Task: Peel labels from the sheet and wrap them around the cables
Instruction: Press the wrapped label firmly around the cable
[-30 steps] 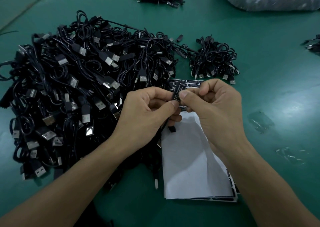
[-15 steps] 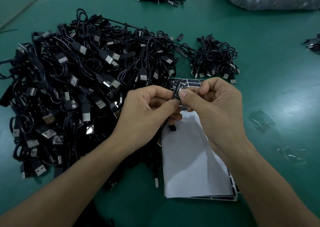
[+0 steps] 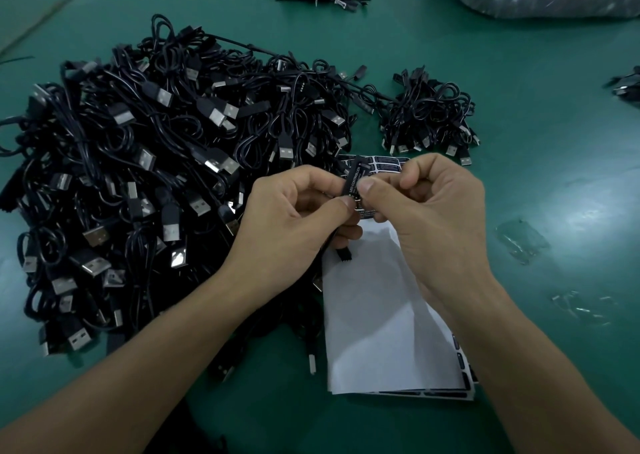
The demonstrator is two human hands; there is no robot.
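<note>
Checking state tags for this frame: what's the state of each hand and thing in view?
Left hand: pinches label and cable.
Right hand: pinches label.
Label: off sheet, upright between both hands.
Cable: held, connector hanging under left hand.
Sheet: on table, near part folded white side up.
Big pile: tangled, left of sheet.
Small pile: heaped beyond sheet.

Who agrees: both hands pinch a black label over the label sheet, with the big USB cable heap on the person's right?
Wrong side: the head view shows the USB cable heap on the person's left. Left hand and right hand pinch the black label over the label sheet.
</note>
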